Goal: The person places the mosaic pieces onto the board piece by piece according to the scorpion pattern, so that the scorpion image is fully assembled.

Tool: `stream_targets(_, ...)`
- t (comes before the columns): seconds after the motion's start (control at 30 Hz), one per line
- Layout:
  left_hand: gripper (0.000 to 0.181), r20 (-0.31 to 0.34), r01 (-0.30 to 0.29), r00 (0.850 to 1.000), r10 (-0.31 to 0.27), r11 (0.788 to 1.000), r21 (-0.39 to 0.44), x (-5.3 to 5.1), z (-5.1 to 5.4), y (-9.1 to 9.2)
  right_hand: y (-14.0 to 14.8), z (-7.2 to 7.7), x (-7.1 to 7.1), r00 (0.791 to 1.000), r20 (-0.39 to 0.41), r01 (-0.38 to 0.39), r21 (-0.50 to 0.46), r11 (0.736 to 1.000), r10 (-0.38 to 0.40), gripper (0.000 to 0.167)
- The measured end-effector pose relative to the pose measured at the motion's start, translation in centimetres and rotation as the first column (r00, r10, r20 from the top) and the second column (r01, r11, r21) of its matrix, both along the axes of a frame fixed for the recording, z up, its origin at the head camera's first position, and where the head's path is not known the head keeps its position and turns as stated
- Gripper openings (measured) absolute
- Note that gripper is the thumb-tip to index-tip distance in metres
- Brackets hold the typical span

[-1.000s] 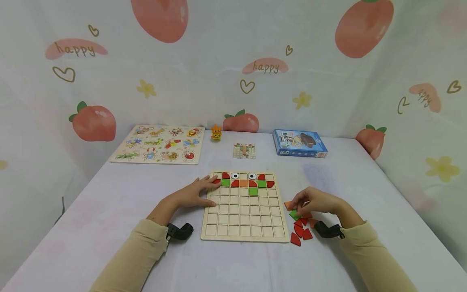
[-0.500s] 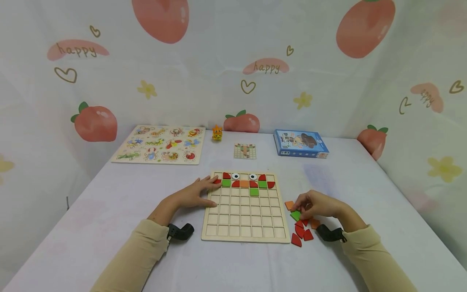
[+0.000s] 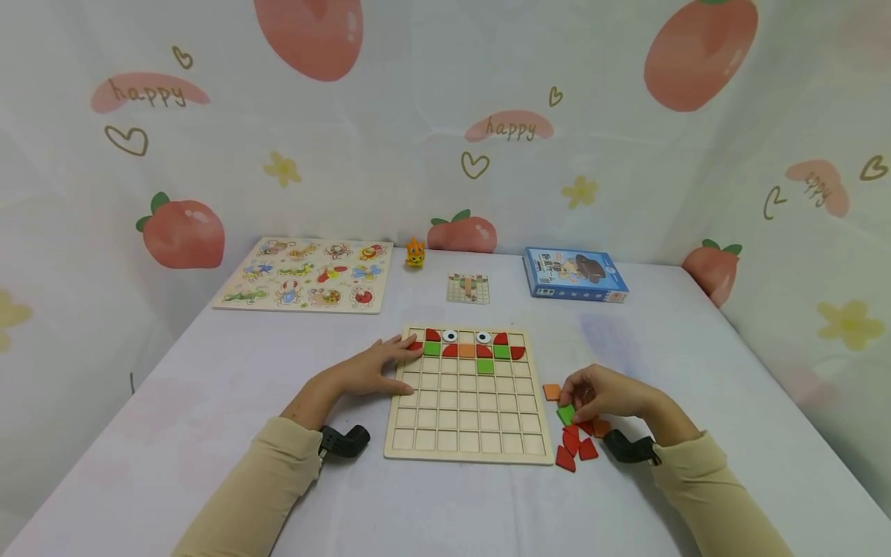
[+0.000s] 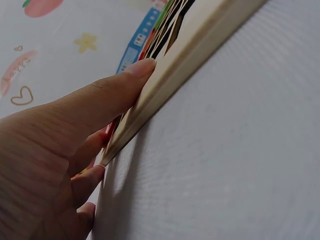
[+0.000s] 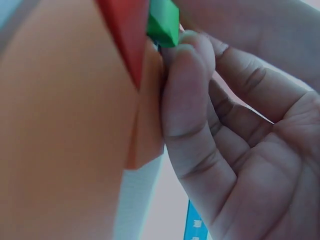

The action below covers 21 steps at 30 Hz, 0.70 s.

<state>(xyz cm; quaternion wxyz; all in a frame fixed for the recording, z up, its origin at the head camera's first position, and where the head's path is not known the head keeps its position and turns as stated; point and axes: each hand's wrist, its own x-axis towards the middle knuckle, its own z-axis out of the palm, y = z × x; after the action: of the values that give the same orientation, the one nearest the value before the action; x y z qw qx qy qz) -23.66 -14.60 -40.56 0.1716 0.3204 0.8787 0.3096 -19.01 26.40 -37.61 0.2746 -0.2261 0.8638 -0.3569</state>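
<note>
A wooden grid board (image 3: 459, 422) lies on the table with red, green and orange tiles and two eye discs in its upper rows. My left hand (image 3: 367, 373) rests on its left edge with spread fingers; in the left wrist view the thumb (image 4: 142, 70) lies over the rim. To the right of the board, my right hand (image 3: 604, 391) pinches a green square tile (image 3: 567, 415) with curled fingers, low over the loose pieces. In the right wrist view the green tile (image 5: 164, 22) sits at the fingertips, with red and orange pieces close by.
Several red quarter-round tiles (image 3: 571, 441) and an orange tile (image 3: 551, 392) lie around the right hand. Behind the board are a small pattern card (image 3: 468, 288), a blue box (image 3: 574, 275), an insect puzzle board (image 3: 302, 275) and an orange-yellow figurine (image 3: 414, 254).
The right hand has moved slightly down and toward me, uncovering the orange tile. The green tile has shifted and turned a little under its fingers. The left hand stays in place.
</note>
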Motion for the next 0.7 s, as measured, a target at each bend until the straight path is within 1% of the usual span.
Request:
stream_targets(0.1, 0.073, 0.002, 0.003, 1.0, -0.003, 1.0, -0.001, -0.1, 0.0, 0.0, 0.0, 0.0, 0.0, 1.0, -0.001, -0.002, 0.009, 1.0, 0.002, 0.017)
stream_targets(0.3, 0.073, 0.0, 0.005, 1.0, -0.005, 1.0, -0.005, -0.1, 0.0, 0.0, 0.1, -0.1, -0.1, 0.999, 0.0, -0.033, 0.014, 0.999, 0.033, 0.016)
stream_targets(0.47, 0.073, 0.004, 0.007, 1.0, -0.007, 1.0, -0.004, 0.0, 0.1, -0.1, 0.0, 0.0, -0.7, 0.997, 0.061, -0.046, 0.005, 0.999, 0.045, 0.014)
stream_targets(0.53, 0.073, 0.01, 0.003, 1.0, -0.003, 1.0, -0.008, 0.1, 0.1, 0.0, -0.2, 0.1, -0.9, 0.996, 0.075, -0.048, -0.006, 0.999, 0.049, 0.013)
stream_targets(0.6, 0.073, 0.01, 0.003, 1.0, -0.003, 1.0, -0.01, 0.1, 0.1, 0.0, -0.6, 0.3, -1.2, 0.997, 0.06, -0.055, -0.017, 0.998, 0.056, 0.012)
stream_targets(0.7, 0.073, 0.009, 0.0, 1.0, 0.0, 1.0, -0.01, 0.1, 0.1, 0.0, -1.3, 0.5, -1.8, 0.998, 0.018, -0.061, -0.032, 0.998, 0.062, 0.012)
